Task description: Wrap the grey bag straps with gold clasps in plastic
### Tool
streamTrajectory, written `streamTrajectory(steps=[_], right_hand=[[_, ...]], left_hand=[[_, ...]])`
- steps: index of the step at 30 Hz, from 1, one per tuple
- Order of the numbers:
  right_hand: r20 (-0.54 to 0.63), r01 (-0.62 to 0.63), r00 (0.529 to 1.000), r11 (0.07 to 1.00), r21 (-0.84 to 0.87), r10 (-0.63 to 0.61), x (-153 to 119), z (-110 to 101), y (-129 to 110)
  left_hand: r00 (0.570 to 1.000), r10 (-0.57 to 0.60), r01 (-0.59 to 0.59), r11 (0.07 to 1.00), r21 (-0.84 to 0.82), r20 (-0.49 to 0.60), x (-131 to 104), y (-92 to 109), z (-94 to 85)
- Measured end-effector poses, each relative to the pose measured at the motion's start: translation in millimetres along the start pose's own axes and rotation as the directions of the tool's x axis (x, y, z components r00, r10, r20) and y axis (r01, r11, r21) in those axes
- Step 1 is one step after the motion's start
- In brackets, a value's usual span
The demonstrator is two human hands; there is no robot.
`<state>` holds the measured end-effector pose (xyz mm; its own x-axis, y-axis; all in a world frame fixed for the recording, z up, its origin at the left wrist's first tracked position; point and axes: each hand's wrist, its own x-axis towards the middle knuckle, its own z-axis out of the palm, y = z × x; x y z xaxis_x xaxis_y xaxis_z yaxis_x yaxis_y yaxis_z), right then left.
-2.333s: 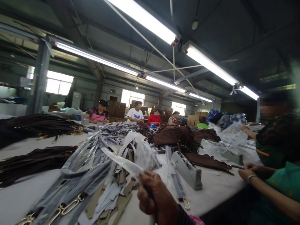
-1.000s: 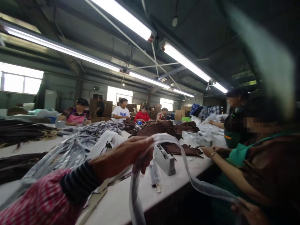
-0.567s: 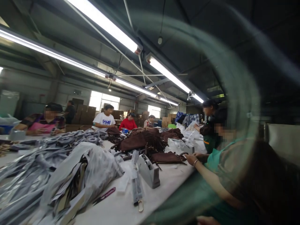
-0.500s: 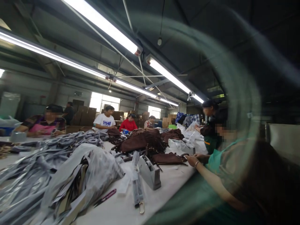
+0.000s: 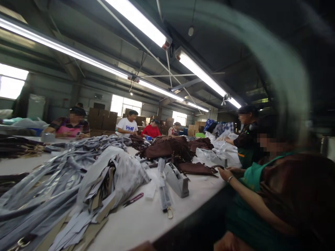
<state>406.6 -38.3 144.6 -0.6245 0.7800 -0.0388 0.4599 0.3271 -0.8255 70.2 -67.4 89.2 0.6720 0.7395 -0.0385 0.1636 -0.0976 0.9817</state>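
Note:
At the bottom edge, a blurred bare shape [image 5: 232, 242] may be part of my right hand; its fingers cannot be made out. My left hand does not show; a small brown patch [image 5: 142, 246] at the bottom edge is too cut off to name. On the white table [image 5: 123, 226] before me lies a strap in a clear sleeve with a gold snap hook [image 5: 170, 212]. Beside it stands a grey tape dispenser [image 5: 176, 179]. Thread snips [image 5: 133, 199] lie to the left, near a plastic bag [image 5: 128, 170] of straps and paper tags.
Grey-blue wrapped straps [image 5: 52, 195] cover the left side. Brown bags [image 5: 167, 150] are heaped farther back. At right, a co-worker in a green apron [image 5: 253, 177] holds part of a brown bag [image 5: 199, 168]. Other people sit around the table; cartons [image 5: 102, 120] stand behind.
The view has swung left and somewhat down, so things appear farther right and higher. More straps and tags show at lower left. The blurred shapes at the bottom edge have come into view.

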Motion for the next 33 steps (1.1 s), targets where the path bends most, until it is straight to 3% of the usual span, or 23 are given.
streamTrajectory(steps=[2,4,8,11,18,22,25,29,31,33], right_hand=[[-0.022,-0.056,0.998,0.998,0.025,0.057,-11.4,23.4,4.1],[-0.050,-0.095,0.994,0.995,0.039,0.097,-11.3,28.5,1.2],[-0.052,-0.069,0.996,0.990,0.120,0.076,7.9,6.3,-12.5],[-0.059,-0.009,0.998,0.977,0.211,0.022,19.5,-6.9,-23.4],[-0.040,0.054,0.998,0.933,0.355,-0.043,38.0,-6.3,-33.5],[-0.041,0.030,0.999,0.957,0.290,-0.019,41.1,-2.5,-29.6],[-0.038,0.022,0.999,0.978,0.209,-0.014,29.6,0.1,-23.9],[0.015,-0.032,0.999,0.981,0.190,0.030,-10.9,5.4,-3.6],[0.015,-0.091,0.996,0.984,0.152,0.090,-38.3,8.8,11.1],[-0.077,-0.121,0.989,0.990,0.078,0.127,-65.4,10.2,25.1]], left_hand=[[0.988,-0.124,0.117,0.990,-0.075,-0.091,-4.3,-0.8,3.3],[0.978,-0.169,0.157,0.982,-0.102,-0.122,-5.0,10.3,0.7],[1.000,-0.003,0.003,1.000,-0.005,0.015,-0.5,44.7,-16.5],[0.999,0.020,-0.020,1.000,0.016,0.027,1.9,58.3,-26.4],[0.999,0.044,-0.043,0.999,-0.011,0.024,8.4,63.8,-25.2],[1.000,0.021,-0.021,1.000,-0.023,-0.006,7.5,61.9,-17.2],[0.999,0.042,-0.043,0.997,-0.071,-0.015,9.3,54.5,-11.7],[0.995,0.103,-0.104,0.985,-0.140,-0.012,25.3,46.9,-6.2],[0.990,0.133,-0.136,0.985,-0.101,-0.037,39.8,43.8,-0.6],[0.976,0.183,-0.179,0.983,0.044,-0.122,57.2,40.0,10.2]])
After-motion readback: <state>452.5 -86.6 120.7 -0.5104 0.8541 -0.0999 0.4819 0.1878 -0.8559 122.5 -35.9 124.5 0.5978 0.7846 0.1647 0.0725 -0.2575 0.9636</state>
